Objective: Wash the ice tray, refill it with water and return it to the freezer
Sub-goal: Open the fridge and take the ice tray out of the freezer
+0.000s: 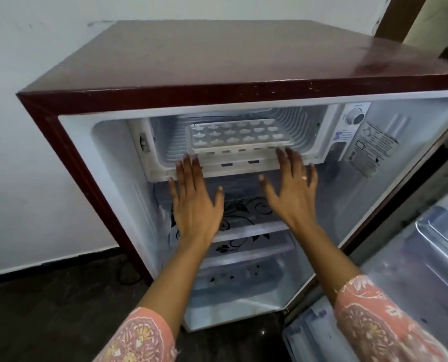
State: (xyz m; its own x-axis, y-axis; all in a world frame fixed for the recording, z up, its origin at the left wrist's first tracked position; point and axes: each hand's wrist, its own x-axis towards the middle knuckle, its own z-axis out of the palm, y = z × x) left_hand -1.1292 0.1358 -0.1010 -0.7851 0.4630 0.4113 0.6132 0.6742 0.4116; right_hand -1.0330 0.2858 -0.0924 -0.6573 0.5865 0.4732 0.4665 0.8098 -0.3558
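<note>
I stand in front of the small dark red fridge [217, 61], and its door [413, 270] is open at my right side. The ice tray [239, 134] lies flat inside the freezer compartment [160, 142] at the top, a little to the right of the middle, with its long side toward me. It is white and has three rows of small cells. I cannot tell for sure if there is water in the cells.

My left hand [195, 202] is flat, palm down, with the fingers stretched and a little spread. The fingertips reach the front edge of the freezer floor, just left of the near left corner of the tray. My right hand [292, 190] is also flat and the fingers are spread, and there is a ring [304, 178] on one finger. Its fingertips are just at the near right corner of the tray; if they touch it, I cannot tell. No hand holds anything.

At the right of the freezer there is a white thermostat knob [356, 116] and a sticker [374, 150] on the inner wall. Below my hands is a glass shelf [243, 226] with a black flower pattern. My sleeves [384, 325] are pink with a print.
</note>
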